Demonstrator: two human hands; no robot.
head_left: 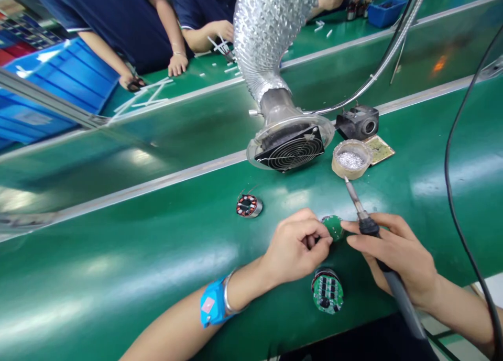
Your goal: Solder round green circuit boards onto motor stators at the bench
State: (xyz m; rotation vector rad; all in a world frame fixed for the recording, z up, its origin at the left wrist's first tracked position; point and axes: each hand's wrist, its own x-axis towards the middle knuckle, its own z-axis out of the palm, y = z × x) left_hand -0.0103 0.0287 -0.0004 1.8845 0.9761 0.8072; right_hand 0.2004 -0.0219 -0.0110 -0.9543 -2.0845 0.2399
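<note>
My left hand (pixel 296 248) pinches a small round green circuit board (pixel 333 227) just above the green bench. My right hand (pixel 396 256) grips a soldering iron (pixel 367 225) like a pen, its fingertips also touching the board and its metal tip pointing up and away. A second round green board module (pixel 327 291) lies on the bench just below my hands. A round motor part with red and black windings (pixel 248 206) lies to the left. A blue wrist strap and a metal bangle sit on my left wrist.
A silver fume duct ending in a fan grille (pixel 290 146) hangs over the bench ahead. Beside it stand a tub of solder dross (pixel 351 160), a yellowed sponge (pixel 379 149) and a black holder (pixel 358 122). Black cables run on the right. Other people's hands work across the belt near blue crates (pixel 58 83).
</note>
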